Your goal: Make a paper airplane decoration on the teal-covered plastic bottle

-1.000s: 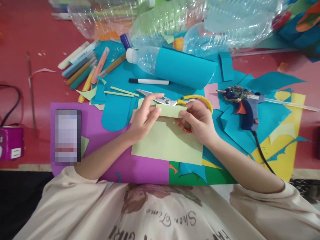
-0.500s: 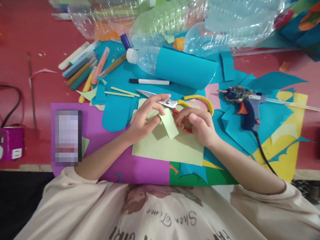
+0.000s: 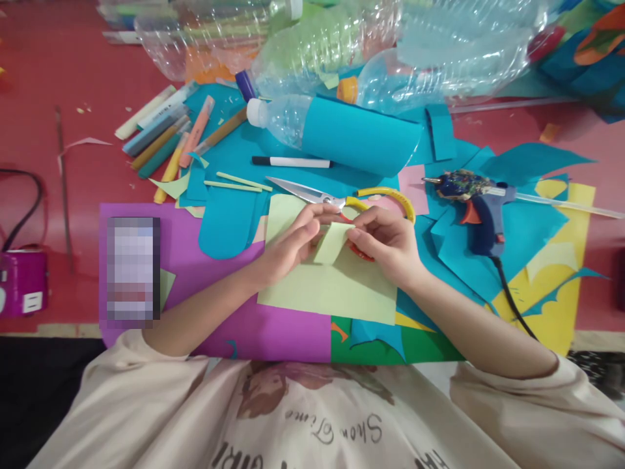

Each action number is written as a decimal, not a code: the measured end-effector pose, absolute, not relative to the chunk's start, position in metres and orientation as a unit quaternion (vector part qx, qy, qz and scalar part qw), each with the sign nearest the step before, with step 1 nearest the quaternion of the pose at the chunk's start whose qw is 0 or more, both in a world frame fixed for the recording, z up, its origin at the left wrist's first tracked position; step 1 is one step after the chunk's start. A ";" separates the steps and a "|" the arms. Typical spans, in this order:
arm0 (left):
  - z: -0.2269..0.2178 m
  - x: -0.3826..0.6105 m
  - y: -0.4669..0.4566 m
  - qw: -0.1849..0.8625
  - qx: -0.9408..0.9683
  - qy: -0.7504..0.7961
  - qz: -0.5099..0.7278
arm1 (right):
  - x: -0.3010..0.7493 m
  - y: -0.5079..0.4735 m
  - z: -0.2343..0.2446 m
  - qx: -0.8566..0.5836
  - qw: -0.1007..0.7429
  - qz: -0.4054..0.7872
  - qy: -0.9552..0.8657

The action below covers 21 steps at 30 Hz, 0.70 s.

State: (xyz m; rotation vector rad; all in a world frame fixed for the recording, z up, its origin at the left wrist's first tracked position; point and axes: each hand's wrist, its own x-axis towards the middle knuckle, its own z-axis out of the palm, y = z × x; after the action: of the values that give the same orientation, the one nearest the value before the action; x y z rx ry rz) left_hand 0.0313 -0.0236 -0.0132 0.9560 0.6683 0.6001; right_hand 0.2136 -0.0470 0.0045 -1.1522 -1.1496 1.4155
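Note:
A small piece of pale green paper [image 3: 334,243] is pinched at its upper right corner between the thumb and fingers of my right hand [image 3: 388,244]. My left hand [image 3: 293,244] is at the paper's left side, its fingers stretched out and its thumb apart; whether it touches the paper is hard to tell. Below both hands lies a larger pale green sheet [image 3: 327,296]. Just beyond them rest scissors [image 3: 312,193] with yellow and red handles, blades pointing left, the red handle partly behind my right hand.
A bottle wrapped in blue paper [image 3: 359,133] lies beyond a black-and-white marker [image 3: 291,161]. Several clear bottles [image 3: 322,49] fill the back. A glue gun [image 3: 483,208] lies right, its cord running toward me. Markers [image 3: 168,133] and a phone [image 3: 131,268] are left.
The small paper has passed from my left hand's fingers into my right hand's pinch, and its slant has turned the other way. My left fingers have loosened.

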 end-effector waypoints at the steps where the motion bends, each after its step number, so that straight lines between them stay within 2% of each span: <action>1: -0.013 0.032 -0.024 0.817 0.418 0.309 0.250 | 0.213 -0.047 0.005 -0.470 0.480 0.578 -0.464; 4: -0.010 0.034 -0.025 0.846 0.395 0.305 0.187 | 0.212 -0.049 0.007 -0.447 0.465 0.613 -0.457; 10: -0.006 0.035 -0.028 0.829 0.436 0.301 0.177 | 0.211 -0.048 0.009 -0.415 0.427 0.661 -0.456; 21: -0.005 0.031 -0.022 0.896 0.326 0.271 0.132 | 0.216 -0.046 0.002 -0.492 0.465 0.566 -0.471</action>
State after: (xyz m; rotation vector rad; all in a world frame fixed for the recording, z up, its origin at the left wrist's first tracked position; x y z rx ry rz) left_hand 0.0313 -0.0220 -0.0050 0.6745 0.5612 0.2743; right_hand 0.2157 -0.0461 0.0021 -1.2089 -1.1559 1.3894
